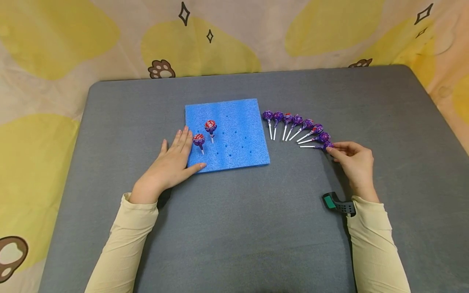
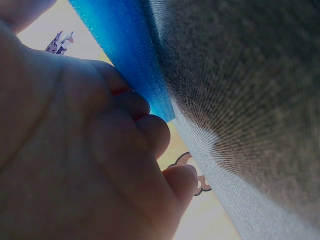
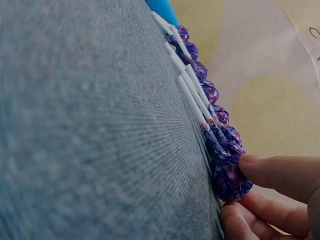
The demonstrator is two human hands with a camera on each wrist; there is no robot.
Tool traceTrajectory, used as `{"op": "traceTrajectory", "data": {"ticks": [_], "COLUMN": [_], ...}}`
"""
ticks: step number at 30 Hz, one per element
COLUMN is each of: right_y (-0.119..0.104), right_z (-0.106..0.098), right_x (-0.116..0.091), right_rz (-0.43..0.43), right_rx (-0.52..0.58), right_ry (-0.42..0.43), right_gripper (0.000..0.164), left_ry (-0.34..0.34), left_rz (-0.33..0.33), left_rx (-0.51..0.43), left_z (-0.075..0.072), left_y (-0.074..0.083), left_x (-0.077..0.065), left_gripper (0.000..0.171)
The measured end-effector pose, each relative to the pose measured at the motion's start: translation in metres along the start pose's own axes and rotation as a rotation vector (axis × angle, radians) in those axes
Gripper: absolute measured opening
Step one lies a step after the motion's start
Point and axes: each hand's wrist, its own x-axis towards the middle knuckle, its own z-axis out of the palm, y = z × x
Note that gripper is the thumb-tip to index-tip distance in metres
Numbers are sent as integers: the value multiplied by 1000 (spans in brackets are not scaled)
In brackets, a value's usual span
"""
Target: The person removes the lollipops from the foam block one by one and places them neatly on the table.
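A blue foam board [image 1: 238, 116] with small holes lies on the table. Two wrapped lollipops, a front one [image 1: 198, 140] and one behind it [image 1: 210, 126], stand upright in its left part. My left hand [image 1: 166, 165] rests against the board's left edge, fingers extended and thumb over the front corner. To the board's right, several purple lollipops [image 1: 297, 120] lie in a curved row. At the row's near end, my right hand [image 1: 353, 162] pinches the wrapped head of the last lollipop [image 3: 232, 180] between thumb and fingers; its white stick points left, still low by the table.
The grey table [image 1: 249, 219] extends around the board and the row. A patterned cloth [image 1: 271, 36] hangs behind its far edge. On the right wrist is a black strap with a green-faced device [image 1: 338, 204].
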Motion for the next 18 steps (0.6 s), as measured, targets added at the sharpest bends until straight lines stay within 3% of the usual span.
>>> {"op": "traceTrajectory", "data": {"ticks": [12, 18], "right_y": [-1, 1], "right_z": [1, -4], "right_x": [-1, 0], "right_rz": [-28, -18], "right_rx": [-16, 234], "right_ry": [14, -18], "right_gripper": [26, 11], "left_ry": [-3, -3], "left_rz": [-4, 0], "left_rx": [-4, -3], "left_z": [0, 0], "left_y": [-1, 0], "left_x": [-1, 0], "left_gripper": [91, 91]}}
